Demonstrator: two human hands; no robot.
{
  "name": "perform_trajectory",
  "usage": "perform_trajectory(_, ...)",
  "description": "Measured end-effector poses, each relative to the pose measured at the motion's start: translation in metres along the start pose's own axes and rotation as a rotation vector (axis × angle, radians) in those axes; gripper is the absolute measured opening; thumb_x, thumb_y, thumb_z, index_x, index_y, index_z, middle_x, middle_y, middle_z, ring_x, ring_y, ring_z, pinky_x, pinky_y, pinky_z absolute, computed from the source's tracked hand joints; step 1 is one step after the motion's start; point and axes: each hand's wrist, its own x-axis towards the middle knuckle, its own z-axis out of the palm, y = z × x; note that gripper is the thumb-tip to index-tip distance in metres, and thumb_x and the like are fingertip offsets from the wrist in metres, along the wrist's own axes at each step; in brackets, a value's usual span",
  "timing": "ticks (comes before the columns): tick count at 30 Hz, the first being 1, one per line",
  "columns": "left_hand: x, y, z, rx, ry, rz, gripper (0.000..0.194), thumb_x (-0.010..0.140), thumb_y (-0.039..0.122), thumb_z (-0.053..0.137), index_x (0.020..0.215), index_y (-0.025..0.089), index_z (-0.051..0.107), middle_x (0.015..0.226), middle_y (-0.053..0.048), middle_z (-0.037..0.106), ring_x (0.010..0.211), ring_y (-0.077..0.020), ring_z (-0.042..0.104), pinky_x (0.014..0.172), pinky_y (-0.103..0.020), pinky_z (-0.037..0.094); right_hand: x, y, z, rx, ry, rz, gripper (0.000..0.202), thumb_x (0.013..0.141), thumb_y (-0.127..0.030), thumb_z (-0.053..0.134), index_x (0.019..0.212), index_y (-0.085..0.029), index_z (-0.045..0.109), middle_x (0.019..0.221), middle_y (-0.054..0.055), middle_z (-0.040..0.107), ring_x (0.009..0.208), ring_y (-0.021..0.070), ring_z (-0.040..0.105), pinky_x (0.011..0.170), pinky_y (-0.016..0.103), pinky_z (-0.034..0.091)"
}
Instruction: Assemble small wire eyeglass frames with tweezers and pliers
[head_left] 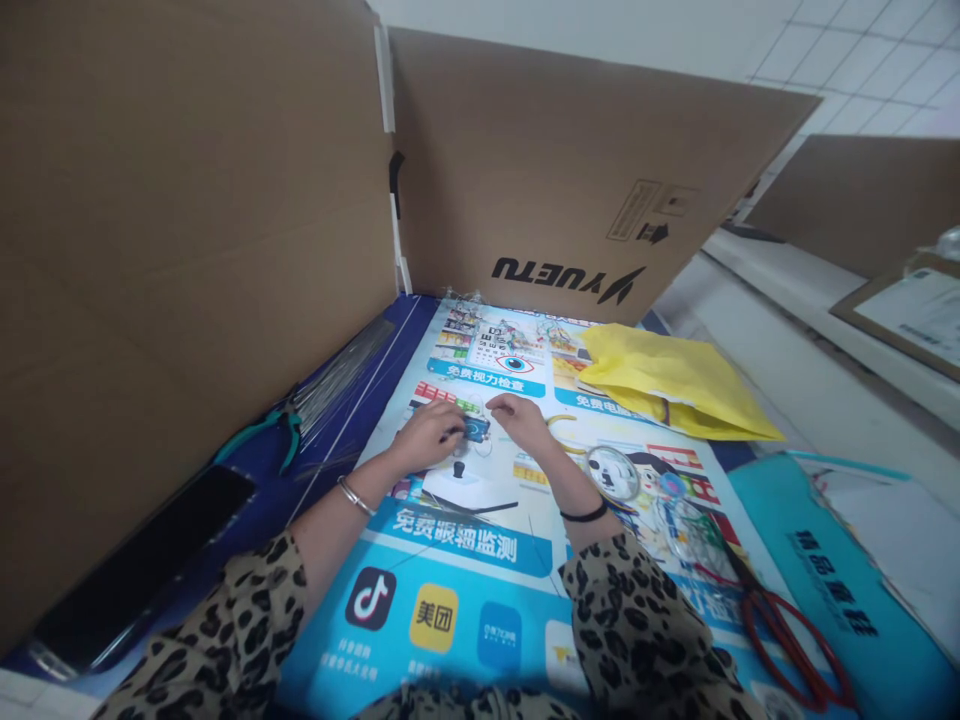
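My left hand (431,437), with a silver bangle on its wrist, is over the printed poster sheet (420,655) with its fingers curled together. My right hand (523,424), a dark band on its wrist, is a short way to the right, thumb and forefinger pinched and pointing at the left hand. Anything in either hand's fingers is too thin or too hidden to make out. Left of the hands lie a bundle of thin straight wires (349,370) and pliers (289,432) with teal handles. Right of my right hand is a round clear roll (611,472), possibly tape.
Cardboard panels (540,170) wall off the back and left. A yellow bag (667,375) lies at the right. Red-handled scissors (795,655) rest beside a teal printed bag (840,570). A black phone-like slab (142,575) lies at the left, and tangled wires (469,297) at the back.
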Motion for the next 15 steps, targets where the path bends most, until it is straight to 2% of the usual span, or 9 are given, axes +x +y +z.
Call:
perform_trajectory(6,0.000,0.001,0.000,0.033,-0.082,-0.010,0.017,0.069,0.012,0.057,0.083,0.019,0.063,0.101,-0.006,0.062,0.099,-0.0226,0.053,0.088,-0.037,0.040,-0.002,-0.011,-0.012,-0.144,-0.110,-0.109,0.016,0.074,-0.018,0.052,0.082,-0.021,0.066,0.080,0.000,0.066,0.073,0.0131,0.057,0.069,0.025,0.040)
perform_trajectory(15,0.002,-0.005,0.002,-0.034,-0.096,-0.029,0.006,0.076,0.016,0.055,0.077,0.018,0.061,0.096,-0.006,0.063,0.096,-0.0210,0.054,0.087,-0.036,0.040,-0.005,-0.019,-0.024,-0.234,-0.223,-0.150,0.016,0.074,-0.016,0.051,0.077,-0.021,0.067,0.077,-0.001,0.066,0.071,0.0122,0.057,0.064,0.022,0.037)
